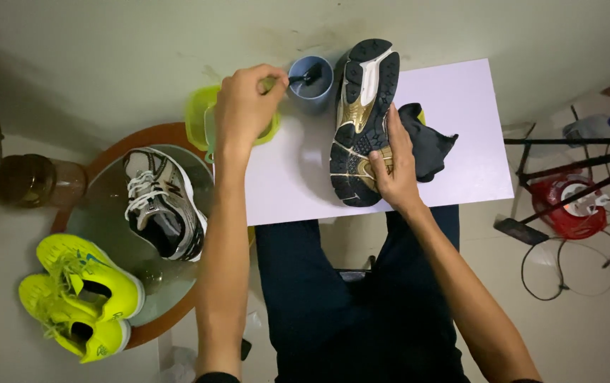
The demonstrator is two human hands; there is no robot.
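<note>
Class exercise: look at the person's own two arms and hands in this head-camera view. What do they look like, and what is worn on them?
Both forearms are bare along their whole visible length. A dark cuff or sleeve edge shows only at the bottom of the picture on the left arm. The left hand and right hand are bare: no gloves, watch, rings or bands show.

A flat white rectangular board [461, 135] is seen bearing a black-and-gold sports shoe [363, 106] sole-up, a dark crumpled cloth [429, 145] at its right, and a grey-blue plastic cup [311, 89] at the far left.
</note>
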